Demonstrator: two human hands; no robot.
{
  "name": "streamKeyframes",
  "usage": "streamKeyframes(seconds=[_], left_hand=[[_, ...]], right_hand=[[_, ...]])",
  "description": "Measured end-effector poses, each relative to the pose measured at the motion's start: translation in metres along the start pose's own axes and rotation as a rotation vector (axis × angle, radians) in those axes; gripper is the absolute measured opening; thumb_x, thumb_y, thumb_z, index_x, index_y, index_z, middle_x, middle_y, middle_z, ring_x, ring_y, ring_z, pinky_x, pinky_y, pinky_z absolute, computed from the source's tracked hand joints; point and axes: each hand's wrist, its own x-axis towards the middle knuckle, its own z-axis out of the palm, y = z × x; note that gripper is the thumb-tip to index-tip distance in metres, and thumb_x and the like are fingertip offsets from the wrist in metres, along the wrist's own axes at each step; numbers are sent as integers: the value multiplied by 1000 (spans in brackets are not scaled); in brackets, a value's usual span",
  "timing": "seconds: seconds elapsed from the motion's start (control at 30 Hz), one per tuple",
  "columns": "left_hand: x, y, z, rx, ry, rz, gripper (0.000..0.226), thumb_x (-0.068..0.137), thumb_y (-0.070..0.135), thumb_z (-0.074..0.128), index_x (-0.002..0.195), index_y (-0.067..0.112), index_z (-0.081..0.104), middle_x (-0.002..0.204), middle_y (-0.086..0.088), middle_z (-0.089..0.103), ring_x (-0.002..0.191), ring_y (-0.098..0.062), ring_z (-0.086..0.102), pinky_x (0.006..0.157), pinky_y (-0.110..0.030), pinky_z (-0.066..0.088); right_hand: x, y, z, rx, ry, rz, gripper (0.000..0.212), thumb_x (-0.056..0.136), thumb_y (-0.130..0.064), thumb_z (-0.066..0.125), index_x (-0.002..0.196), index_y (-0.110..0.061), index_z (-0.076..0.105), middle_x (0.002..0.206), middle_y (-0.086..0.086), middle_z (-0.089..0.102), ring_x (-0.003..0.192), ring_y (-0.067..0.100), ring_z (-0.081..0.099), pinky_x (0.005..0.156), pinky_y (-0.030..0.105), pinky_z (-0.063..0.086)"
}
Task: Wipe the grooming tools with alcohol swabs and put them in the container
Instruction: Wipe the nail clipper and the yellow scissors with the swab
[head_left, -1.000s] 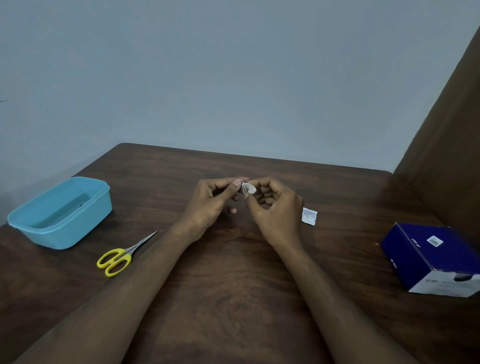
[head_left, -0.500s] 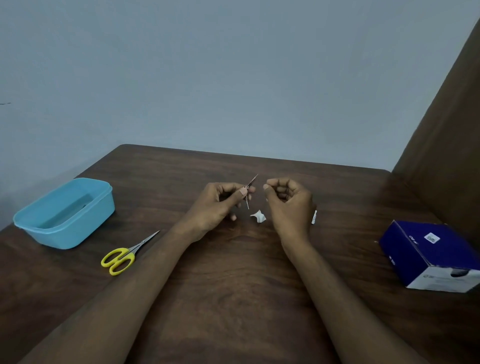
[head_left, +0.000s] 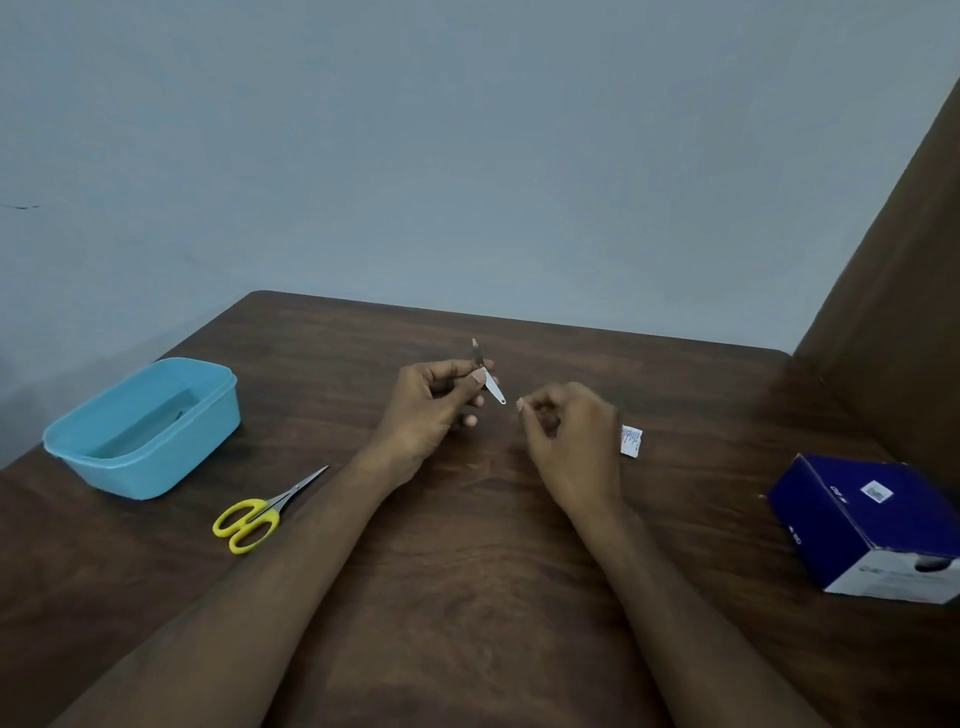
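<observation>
While your left hand (head_left: 434, 410) pinches the small metal tool (head_left: 487, 375) above table centre, right hand (head_left: 569, 431) curled, holding nothing visible, blue container (head_left: 143, 428) far left, scissors (head_left: 260, 514) near it.

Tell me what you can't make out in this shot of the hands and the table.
All in the head view:
- Right hand: its curled fingers hide whether it holds a swab.
- Small metal tool pinched in the left hand: too small to identify.
- Blue container: contents dim, unclear.
- Dark blue box: cut off by the right edge.
- White sachet: print too small.
</observation>
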Motion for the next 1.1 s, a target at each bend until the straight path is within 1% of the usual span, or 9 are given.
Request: streamKeyframes(seconds=[0.07, 0.13, 0.3, 0.47, 0.63, 0.83, 0.9, 1.0, 1.1], left_hand=[[0, -1, -1, 14, -36, 6, 17, 100, 15, 75, 113, 6, 82, 99, -14, 80, 75, -6, 65, 59, -18, 55], [-2, 0, -1, 25, -90, 16, 15, 96, 18, 79, 109, 12, 84, 90, -8, 81, 75, -7, 68, 60, -18, 55], [-4, 1, 0, 1, -118, 86, 13, 87, 25, 84, 99, 19, 87, 84, -7, 81, 73, -7, 70, 60, -17, 55], [-4, 0, -3, -49, -112, 88, 19, 84, 28, 86, 100, 17, 87, 85, -9, 82, 73, -8, 73, 70, -16, 59], [-4, 3, -2, -68, -146, 77, 27, 82, 35, 89, 101, 16, 86, 91, -18, 82, 83, -15, 79, 77, -19, 62], [-3, 2, -2, -123, -104, 71, 20, 79, 29, 91, 93, 15, 86, 90, -17, 82, 82, -17, 81, 73, -17, 61], [-3, 2, -1, -104, -97, 65, 21, 79, 29, 90, 92, 15, 85, 89, -19, 82, 81, -17, 81, 73, -19, 62], [-4, 1, -2, -66, -120, 68, 25, 81, 29, 89, 97, 10, 84, 93, -19, 82, 83, -19, 81, 74, -20, 62], [-4, 1, -1, -54, -104, 89, 33, 82, 27, 89, 102, 2, 82, 91, -19, 82, 82, -17, 81, 72, -18, 61]], right_hand=[[1, -4, -3, 195, 174, 22, 9, 93, -19, 80, 85, -21, 79, 80, -10, 72, 70, 8, 67, 64, 23, 52], [1, -7, -4, 296, 241, 13, 6, 95, -19, 80, 90, -22, 80, 85, -12, 74, 75, 5, 71, 65, 22, 58], [-5, -12, 2, 245, 85, -147, 10, 92, -11, 79, 96, -20, 82, 91, -11, 76, 82, 3, 70, 75, 26, 57], [-5, -12, 2, 206, 39, -106, 18, 86, -6, 81, 99, -18, 85, 94, -6, 79, 86, 12, 71, 81, 39, 58], [-3, -14, 2, 194, 19, -108, 26, 90, -4, 76, 108, -22, 84, 103, -6, 78, 97, 19, 70, 86, 39, 55], [-3, -8, 8, 166, 69, -40, 5, 87, -16, 85, 85, -20, 83, 86, -6, 79, 83, 22, 72, 80, 45, 57], [-3, -8, 8, 145, 83, -29, 6, 86, -17, 86, 86, -22, 83, 86, -7, 79, 85, 23, 72, 80, 42, 58], [-3, -12, 6, 100, 105, -76, 22, 86, -8, 81, 100, -25, 85, 96, -9, 81, 92, 21, 69, 81, 29, 51], [-3, -14, 5, 78, 62, -68, 21, 90, -13, 80, 106, -26, 85, 99, -9, 82, 94, 20, 71, 83, 32, 54]])
